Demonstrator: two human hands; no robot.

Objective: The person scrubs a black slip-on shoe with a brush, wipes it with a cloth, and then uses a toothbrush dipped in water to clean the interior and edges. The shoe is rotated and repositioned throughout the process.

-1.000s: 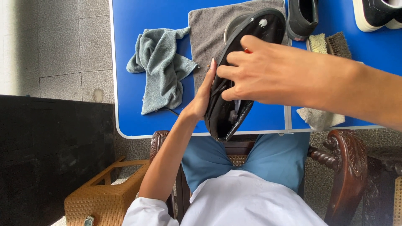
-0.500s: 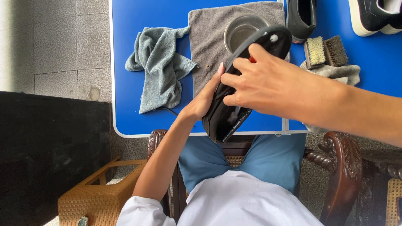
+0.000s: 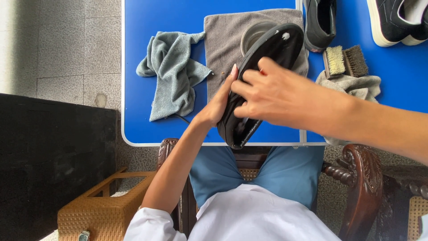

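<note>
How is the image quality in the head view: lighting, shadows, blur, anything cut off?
Head view: soft, even daylight with no glare on the blue table; the black shoe and both hands, left hand and right hand, are sharp, without motion blur; the dark panel at lower left is nearly featureless; the two shoes at the top edge are cropped by the frame.

You have a black shoe (image 3: 263, 67) held sole-up and tilted, toe pointing away from you with a white smudge, heel down at the counter's (image 3: 147, 129) near edge.
</note>
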